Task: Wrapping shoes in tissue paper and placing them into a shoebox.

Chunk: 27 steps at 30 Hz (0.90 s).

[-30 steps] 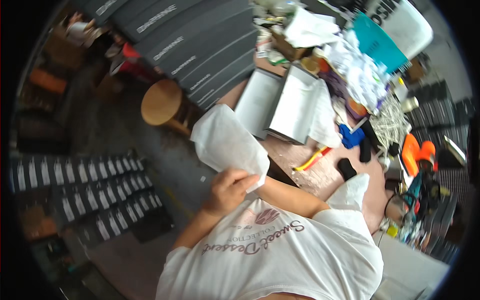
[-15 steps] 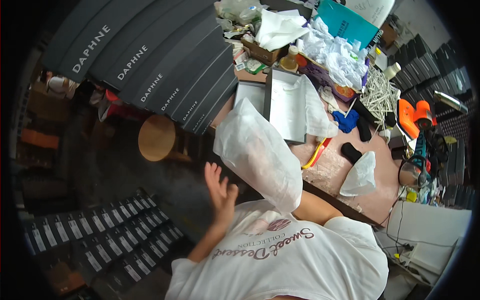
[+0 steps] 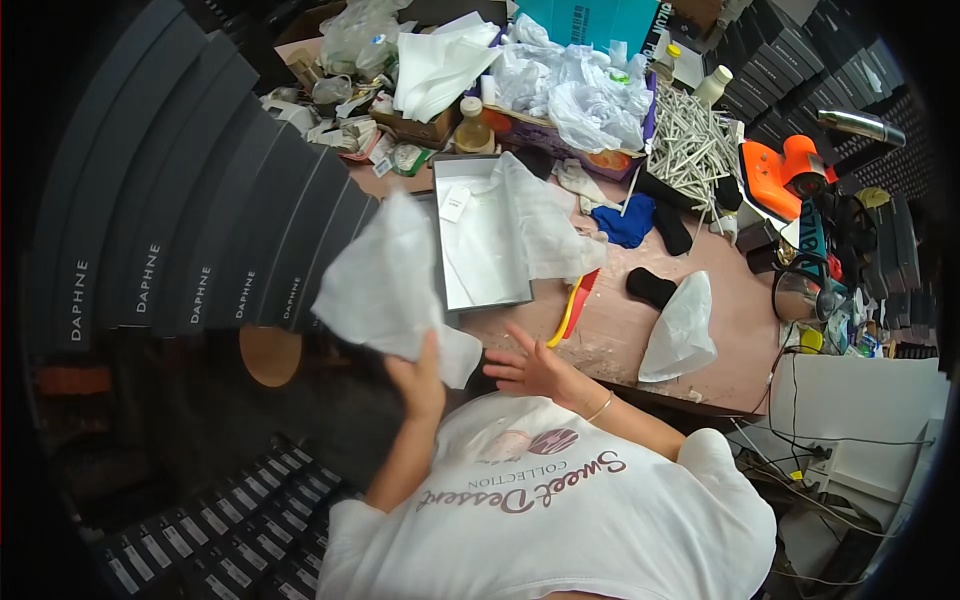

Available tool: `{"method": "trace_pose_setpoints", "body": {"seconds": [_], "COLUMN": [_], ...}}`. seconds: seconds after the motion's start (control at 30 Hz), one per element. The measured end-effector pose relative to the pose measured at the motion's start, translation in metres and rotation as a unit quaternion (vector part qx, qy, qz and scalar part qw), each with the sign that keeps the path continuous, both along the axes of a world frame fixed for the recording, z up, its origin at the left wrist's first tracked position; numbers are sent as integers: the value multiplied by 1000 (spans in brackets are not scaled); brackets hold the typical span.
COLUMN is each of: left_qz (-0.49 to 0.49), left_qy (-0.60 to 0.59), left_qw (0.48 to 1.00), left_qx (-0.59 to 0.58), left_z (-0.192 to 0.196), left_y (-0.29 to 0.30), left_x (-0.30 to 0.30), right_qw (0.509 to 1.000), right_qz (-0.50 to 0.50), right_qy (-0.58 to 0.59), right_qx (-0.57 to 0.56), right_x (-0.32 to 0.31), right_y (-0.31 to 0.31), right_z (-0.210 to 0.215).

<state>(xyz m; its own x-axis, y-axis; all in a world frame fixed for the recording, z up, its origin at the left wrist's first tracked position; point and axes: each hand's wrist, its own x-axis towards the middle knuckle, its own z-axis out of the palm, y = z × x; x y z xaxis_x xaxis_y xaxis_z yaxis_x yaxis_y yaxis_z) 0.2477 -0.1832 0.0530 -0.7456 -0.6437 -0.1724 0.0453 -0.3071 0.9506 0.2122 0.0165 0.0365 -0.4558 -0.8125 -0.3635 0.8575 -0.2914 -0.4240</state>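
My left hand (image 3: 418,385) is closed on the lower edge of a thin white wrapping (image 3: 385,270), which hangs between the stacked boxes and the open box. I cannot tell whether it is a bag or a folded sheet. My right hand (image 3: 540,375) is apart from it, fingers spread and holding nothing, just off the table's near edge. Ahead lies a grey open box (image 3: 485,275) with a white inside. A small white card (image 3: 455,204) rests in it, and white tissue paper (image 3: 550,225) spills over its right side.
Tall stacks of dark boxes (image 3: 150,200) stand at the left. On the pink table (image 3: 600,350) are a yellow-and-red strip (image 3: 573,305), a black sock-like piece (image 3: 651,287) beside a white wrap (image 3: 682,335), a blue cloth (image 3: 625,222), a heap of white sticks (image 3: 690,140) and an orange tool (image 3: 780,175).
The white wrapping has moved left. My left hand, open and apart before, now grips it. My right hand, earlier seen faintly through the wrapping, is now out of it. The view has turned.
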Motion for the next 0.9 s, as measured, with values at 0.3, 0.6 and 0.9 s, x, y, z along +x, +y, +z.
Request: {"method": "trace_pose_setpoints", "body": {"seconds": [0.3, 0.6, 0.9], "left_qz": [-375, -367, -16], "left_qy": [3, 28, 3], "left_qw": [757, 684, 1000], "left_qx": [-536, -629, 26], "left_z": [-23, -109, -43], "left_y": [85, 60, -119], "left_x": [-118, -204, -170], "right_qw": [809, 826, 875], "right_qz": [-490, -490, -372], "right_qy": [118, 47, 131], "right_qx": [302, 275, 282], "right_x": [-54, -47, -71], "right_y": [133, 92, 38], "right_z": [14, 0, 4]}}
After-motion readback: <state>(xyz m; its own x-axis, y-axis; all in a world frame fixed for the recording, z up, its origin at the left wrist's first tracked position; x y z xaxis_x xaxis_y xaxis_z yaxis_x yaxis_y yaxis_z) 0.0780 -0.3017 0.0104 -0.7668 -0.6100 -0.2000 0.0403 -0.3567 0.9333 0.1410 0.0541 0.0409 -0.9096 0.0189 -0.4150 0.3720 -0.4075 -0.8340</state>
